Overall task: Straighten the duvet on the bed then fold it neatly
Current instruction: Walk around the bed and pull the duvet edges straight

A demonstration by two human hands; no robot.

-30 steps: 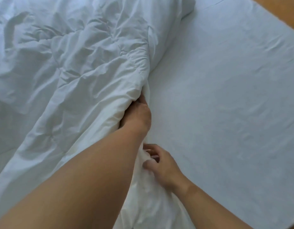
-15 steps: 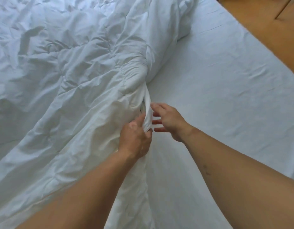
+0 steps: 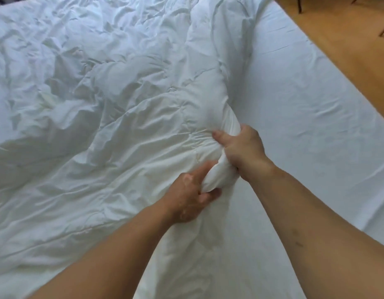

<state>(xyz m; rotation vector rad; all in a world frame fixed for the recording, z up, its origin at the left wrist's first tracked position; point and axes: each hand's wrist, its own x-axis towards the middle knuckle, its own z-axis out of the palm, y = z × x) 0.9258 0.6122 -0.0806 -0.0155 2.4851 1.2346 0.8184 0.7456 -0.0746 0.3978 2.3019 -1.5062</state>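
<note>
While the rumpled white quilted duvet [image 3: 104, 100] lies bunched across the left and middle of the bed, the head camera shows both of the person's hands gathered on its right-hand edge. The right hand [image 3: 244, 147] grips a thick roll of that edge, thumb laid on top of the fabric and fingers wrapped under it. Just below, the left hand [image 3: 190, 198] pinches the same roll, thumb along its upper side and fingers curled beneath. The two hands sit close together, almost touching, with the cloth bulging between them.

To the right, the smooth white fitted sheet [image 3: 299, 130] of the bed lies uncovered as far as the mattress edge, and beyond that a strip of orange-brown wooden floor [image 3: 348, 52] is visible.

Judged from this, the task is at an early stage. The duvet is creased, puffed in ridges and drawn away from one side of the bed, so the straightening is under way but not finished. No fold has been made yet; spreading the edge out flat comes first.
</note>
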